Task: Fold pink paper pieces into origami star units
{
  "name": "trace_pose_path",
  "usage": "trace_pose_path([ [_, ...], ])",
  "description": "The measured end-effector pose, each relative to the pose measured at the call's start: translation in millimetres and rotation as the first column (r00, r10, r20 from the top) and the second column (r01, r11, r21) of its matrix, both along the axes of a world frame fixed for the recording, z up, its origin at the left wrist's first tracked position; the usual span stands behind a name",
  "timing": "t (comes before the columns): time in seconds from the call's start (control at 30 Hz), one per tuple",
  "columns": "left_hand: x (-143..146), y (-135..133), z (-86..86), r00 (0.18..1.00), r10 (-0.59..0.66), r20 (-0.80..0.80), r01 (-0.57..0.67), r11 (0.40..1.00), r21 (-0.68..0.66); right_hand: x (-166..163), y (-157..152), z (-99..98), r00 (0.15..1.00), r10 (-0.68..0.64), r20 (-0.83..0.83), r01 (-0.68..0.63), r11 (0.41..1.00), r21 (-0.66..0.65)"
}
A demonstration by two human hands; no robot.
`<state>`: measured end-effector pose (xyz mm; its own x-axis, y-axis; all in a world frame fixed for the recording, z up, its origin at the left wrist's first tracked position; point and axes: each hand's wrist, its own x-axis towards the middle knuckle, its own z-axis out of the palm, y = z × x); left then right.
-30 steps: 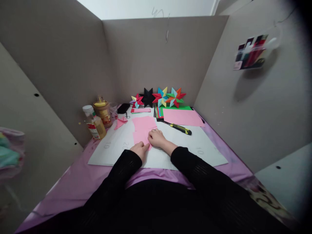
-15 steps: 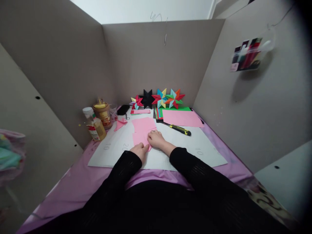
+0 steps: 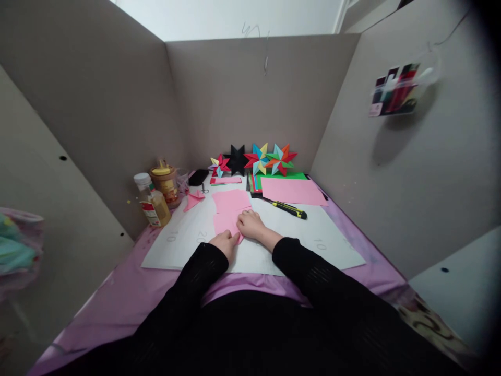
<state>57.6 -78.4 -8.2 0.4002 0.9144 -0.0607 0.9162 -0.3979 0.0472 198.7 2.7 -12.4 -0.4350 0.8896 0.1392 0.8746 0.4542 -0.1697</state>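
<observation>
A pink paper sheet (image 3: 223,223) lies on the white board (image 3: 332,243) in front of the person, partly covered by both hands. The left hand (image 3: 226,243) touches its near edge, thumb toward the right hand (image 3: 251,224), which rests curled over its right part. Each grip looks narrow, fingers bent against the paper; whether either pinches it, I cannot tell. A second pink sheet (image 3: 231,199) lies just beyond. To the right, a yellow-and-black utility knife (image 3: 290,209) lies slantwise, near a large pink sheet (image 3: 293,190) on a stack of coloured paper. A folded pink piece (image 3: 193,199) and small scissors (image 3: 204,189) lie to the left, near a white-capped bottle (image 3: 156,206) and a brown jar (image 3: 167,186) with a yellow lid.

The paper is matt and thin; the folded piece is pointed and angular. Four sharp-pointed paper stars (image 3: 258,160), one all black, stand in a row against the grey partition (image 3: 262,89). A creased purple cloth (image 3: 129,292) covers the surface under the board, which bears faint numbers.

Compared with a second ago, hands and sheet keep practically the same places; only the camera's view has shifted slightly.
</observation>
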Motion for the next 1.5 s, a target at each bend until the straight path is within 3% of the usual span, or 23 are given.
trace_pose_path([
  [0.2,2.3,-0.1,1.4,1.000,0.014,-0.010,-0.014,1.000,0.001,-1.0,-0.9,-0.1,1.000,-0.005,-0.021,0.005,1.000,0.003],
  [0.33,3.6,3.6,3.4,0.998,0.049,-0.032,-0.050,0.998,-0.031,5.7,-4.2,2.2,0.989,0.019,-0.148,-0.016,1.000,0.020],
  [0.47,2.6,6.3,5.9,0.998,0.056,-0.038,-0.058,0.996,-0.073,23.4,-15.7,4.3,0.945,0.189,-0.268,-0.158,0.979,0.133],
  [0.53,2.7,5.3,8.0,0.998,0.067,-0.017,-0.068,0.996,-0.052,32.3,-24.8,5.3,0.929,0.287,-0.235,-0.255,0.954,0.156],
  [0.63,5.5,2.0,13.4,0.996,0.092,-0.002,-0.092,0.995,-0.040,40.0,-38.4,7.1,0.929,0.332,-0.166,-0.306,0.938,0.162],
  [0.9,12.6,0.0,26.5,0.995,0.102,-0.020,-0.103,0.993,-0.058,37.4,-51.0,11.2,0.807,0.573,-0.141,-0.564,0.819,0.102],
  [1.03,10.2,1.2,23.6,0.995,0.102,-0.017,-0.103,0.993,-0.063,39.9,-51.5,10.3,0.739,0.599,-0.307,-0.634,0.773,-0.017],
  [1.13,6.6,1.7,17.4,0.994,0.105,0.015,-0.104,0.994,-0.042,44.1,-49.6,9.3,0.682,0.546,-0.486,-0.678,0.722,-0.140],
  [1.17,5.3,1.8,15.2,0.995,0.099,0.024,-0.098,0.995,-0.033,45.4,-48.3,8.9,0.676,0.509,-0.533,-0.668,0.728,-0.152],
  [1.23,3.2,2.0,11.2,0.996,0.085,0.030,-0.084,0.996,-0.013,47.3,-45.0,8.0,0.690,0.417,-0.593,-0.583,0.804,-0.113],
  [1.33,1.6,2.5,7.4,0.997,0.070,0.032,-0.070,0.998,0.005,47.9,-40.8,6.7,0.746,0.358,-0.562,-0.434,0.901,-0.002],
  [1.5,1.2,3.2,5.9,0.997,0.073,0.031,-0.072,0.997,-0.010,48.0,-39.1,5.2,0.827,0.447,-0.340,-0.468,0.884,0.024],
])
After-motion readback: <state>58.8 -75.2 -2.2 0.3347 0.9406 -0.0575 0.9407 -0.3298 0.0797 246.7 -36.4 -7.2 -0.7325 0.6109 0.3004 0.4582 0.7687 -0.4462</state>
